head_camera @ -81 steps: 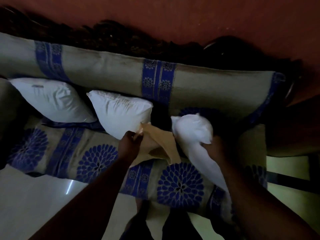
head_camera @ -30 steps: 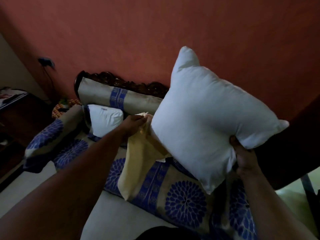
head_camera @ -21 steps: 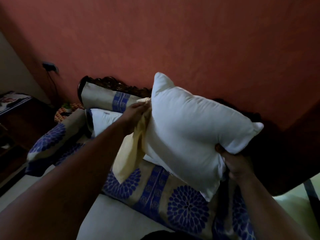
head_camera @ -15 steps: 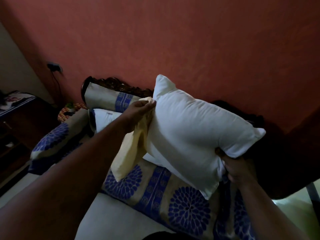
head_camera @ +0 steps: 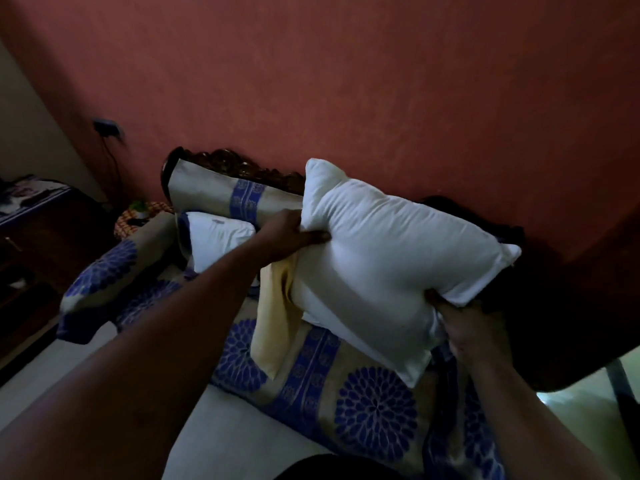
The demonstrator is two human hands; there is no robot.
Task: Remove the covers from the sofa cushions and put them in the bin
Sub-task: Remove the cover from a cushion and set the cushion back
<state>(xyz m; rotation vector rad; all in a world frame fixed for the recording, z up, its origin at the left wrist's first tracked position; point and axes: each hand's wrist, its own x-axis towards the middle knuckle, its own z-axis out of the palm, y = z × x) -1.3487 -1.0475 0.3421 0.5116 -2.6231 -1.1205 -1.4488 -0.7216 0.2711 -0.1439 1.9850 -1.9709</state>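
Note:
A bare white cushion point(head_camera: 388, 261) is held up in the air above the sofa point(head_camera: 346, 393). My left hand point(head_camera: 289, 235) grips its left edge, and a pale yellow cover point(head_camera: 273, 320) hangs down from under that hand. My right hand point(head_camera: 464, 327) grips the cushion's lower right edge from below. Another bare white cushion point(head_camera: 216, 242) leans at the sofa's far left end. No bin is in view.
The sofa has beige fabric with blue flower prints and a carved dark wooden back point(head_camera: 235, 168) against a red wall. A dark cabinet point(head_camera: 41, 230) stands at the left. Pale floor point(head_camera: 214, 434) lies in front of the sofa.
The cushion was lifted off the sofa and held up. In the last half second my left hand closed onto the cushion's left edge while keeping the yellow cover, and the cushion tilted flatter.

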